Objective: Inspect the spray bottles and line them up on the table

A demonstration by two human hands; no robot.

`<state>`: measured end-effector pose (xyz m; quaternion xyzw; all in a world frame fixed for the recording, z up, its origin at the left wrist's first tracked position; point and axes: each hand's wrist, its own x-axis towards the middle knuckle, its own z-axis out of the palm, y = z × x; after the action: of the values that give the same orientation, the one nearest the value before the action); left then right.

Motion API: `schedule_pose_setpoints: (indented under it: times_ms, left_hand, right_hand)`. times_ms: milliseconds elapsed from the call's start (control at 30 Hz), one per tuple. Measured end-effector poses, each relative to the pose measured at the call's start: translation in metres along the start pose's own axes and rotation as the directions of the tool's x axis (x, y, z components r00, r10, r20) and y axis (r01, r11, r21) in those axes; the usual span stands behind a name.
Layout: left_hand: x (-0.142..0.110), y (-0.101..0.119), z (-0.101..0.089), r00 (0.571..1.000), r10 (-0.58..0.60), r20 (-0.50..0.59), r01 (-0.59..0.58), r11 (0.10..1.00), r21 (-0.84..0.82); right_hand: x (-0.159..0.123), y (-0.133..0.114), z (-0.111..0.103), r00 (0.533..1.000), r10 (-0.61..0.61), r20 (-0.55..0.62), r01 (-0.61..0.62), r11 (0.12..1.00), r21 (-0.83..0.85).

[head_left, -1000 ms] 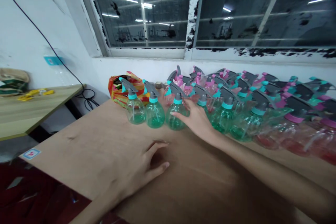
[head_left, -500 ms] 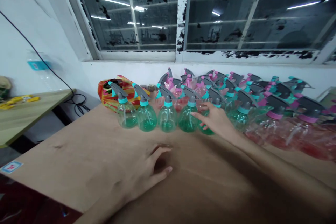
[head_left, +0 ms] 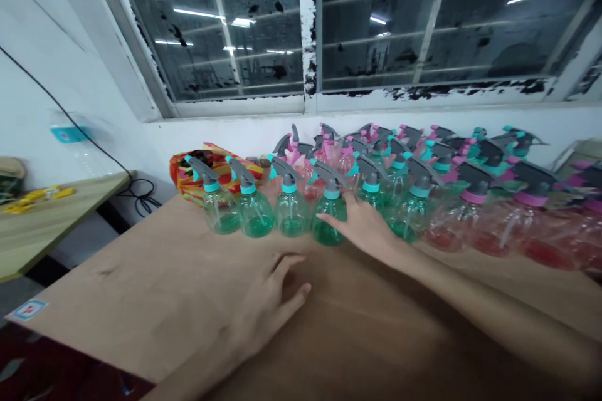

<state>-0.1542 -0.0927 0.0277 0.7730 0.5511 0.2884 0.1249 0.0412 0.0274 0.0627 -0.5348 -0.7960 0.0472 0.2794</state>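
A row of clear spray bottles with teal collars and grey trigger heads stands upright on the brown tabletop (head_left: 155, 288). My right hand (head_left: 364, 225) is round the right side of a spray bottle (head_left: 325, 232) holding green liquid, thumb across its front and fingers partly hidden behind it. To its left stand three similar bottles, the nearest being a green-liquid bottle (head_left: 291, 219). Another teal-collared bottle (head_left: 371, 195) is partly hidden behind my right hand. Nearer to me, my left hand (head_left: 268, 307) hovers low over the tabletop, empty, with thumb and forefinger apart.
Pink-collared bottles with red liquid (head_left: 491, 235) crowd the right side, with more bottles behind. A red and yellow bag (head_left: 183, 172) lies at the back left. Beyond a gap on the left is another table (head_left: 56, 219), near a black cable (head_left: 141, 191). The window wall (head_left: 226, 128) bounds the back.
My right hand has shifted left from the fifth bottle in the row to the fourth, its thumb now across that bottle's front. My left hand stays nearly in place. The view has shifted slightly.
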Motion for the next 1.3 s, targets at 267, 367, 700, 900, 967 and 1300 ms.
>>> schedule_pose_setpoints:
  times_ms: [267,367,700,900,967,1300]
  left_hand:
    - [0.029,0.02,0.032,0.999,-0.01,-0.035,0.006,0.994,-0.106]
    - [0.034,0.045,0.038,0.999,0.047,0.023,-0.044,0.991,-0.125]
    - [0.044,0.115,0.073,0.953,0.189,0.239,-0.165,0.979,-0.116]
    - [0.059,0.145,0.104,0.912,0.313,0.265,-0.253,0.938,-0.237]
    - [0.064,0.151,0.109,0.902,0.347,0.256,-0.279,0.923,-0.265]
    - [0.081,0.102,0.106,0.839,0.353,0.414,-0.392,0.92,0.012]
  right_hand:
    - [-0.06,0.001,-0.032,0.995,-0.099,0.02,0.101,0.992,-0.081]
    - [-0.083,0.013,-0.05,0.98,-0.194,0.032,0.196,0.977,-0.084]
    - [-0.117,0.091,-0.107,0.976,-0.214,0.04,0.19,0.927,0.322]
    - [-0.118,0.099,-0.116,0.986,-0.164,-0.035,0.144,0.719,0.679]
    - [-0.117,0.098,-0.118,0.992,-0.118,-0.033,0.108,0.718,0.687]
    - [-0.101,0.112,-0.109,0.995,-0.089,-0.052,0.1,0.727,0.679]
